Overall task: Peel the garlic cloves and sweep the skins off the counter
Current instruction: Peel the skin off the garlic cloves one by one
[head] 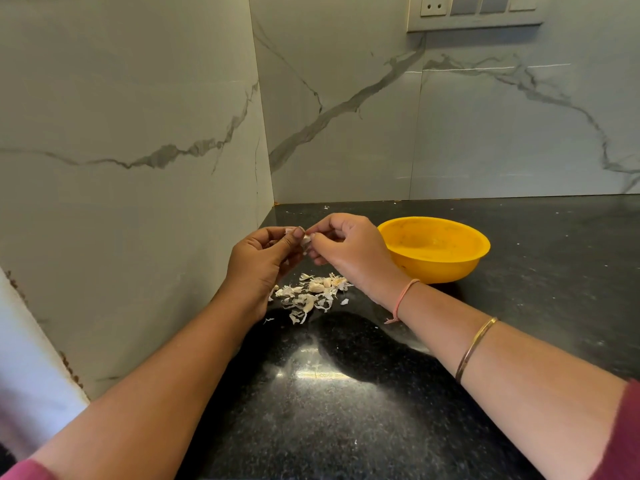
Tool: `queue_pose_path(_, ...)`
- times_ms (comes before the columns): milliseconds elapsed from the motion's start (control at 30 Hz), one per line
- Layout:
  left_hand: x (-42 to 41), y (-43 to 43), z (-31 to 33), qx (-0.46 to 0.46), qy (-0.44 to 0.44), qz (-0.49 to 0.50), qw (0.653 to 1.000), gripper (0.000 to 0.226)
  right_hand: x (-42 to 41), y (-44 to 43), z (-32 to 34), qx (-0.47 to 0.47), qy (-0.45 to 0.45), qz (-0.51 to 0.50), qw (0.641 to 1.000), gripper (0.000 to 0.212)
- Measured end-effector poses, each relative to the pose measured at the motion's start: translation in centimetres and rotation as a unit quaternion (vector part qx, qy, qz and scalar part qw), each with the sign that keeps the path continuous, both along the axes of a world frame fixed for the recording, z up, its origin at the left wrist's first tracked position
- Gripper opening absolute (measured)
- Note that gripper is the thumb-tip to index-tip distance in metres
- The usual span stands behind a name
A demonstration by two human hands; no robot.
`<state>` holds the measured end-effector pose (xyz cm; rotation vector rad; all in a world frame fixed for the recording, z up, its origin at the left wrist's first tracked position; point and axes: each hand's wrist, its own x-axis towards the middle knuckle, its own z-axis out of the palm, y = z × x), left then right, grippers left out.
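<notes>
You're in a home kitchen corner. Black speckled granite counter (pixel 346 427) under your grip; marble-look wall tiles (pixel 485 133) behind and left of it; socket-and-switch plate (pixel 474 10) high to its right; yellow bowl (pixel 446 268) just right, garlic skins (pixel 304 299) below it.

We see both forearms bare from the left hand (pixel 258 261) and the right hand (pixel 349 252) back almost to the elbows. On the right wrist we note a thin pinkish thread (pixel 403 298) tied with a loose end hanging, and farther up that forearm a slim gold-coloured bangle (pixel 473 348). We make out a dark red sleeve (pixel 621 434) on the right arm and a pinker sleeve edge (pixel 20 472) on the left.
</notes>
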<state>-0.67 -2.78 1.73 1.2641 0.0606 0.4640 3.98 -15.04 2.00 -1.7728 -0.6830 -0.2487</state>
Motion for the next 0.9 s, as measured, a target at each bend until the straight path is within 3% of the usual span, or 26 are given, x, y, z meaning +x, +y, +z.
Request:
queue_pose_path(200,0.08,-0.05,-0.26,0.083,-0.020,0.038,0.996,0.008,-0.44,0.18,-0.03,-0.104,-0.114,-0.074,0.985,0.013)
queue_pose_path(533,0.25,-0.13,-0.32,0.091,-0.023,0.042,0.995,0.008,-0.46,0.29,0.00,-0.112,-0.106,-0.087,0.984,0.016)
queue_pose_path(700,0.24,0.05,-0.28,0.089,-0.026,0.042,0.995,0.007,-0.34,0.24,0.08,-0.066,-0.034,-0.050,0.996,0.017)
queue_pose_path(900,0.32,0.25,-0.17,0.044,-0.021,0.051,0.997,0.006,-0.29,-0.15,0.28,0.065,0.165,0.106,0.979,0.020)
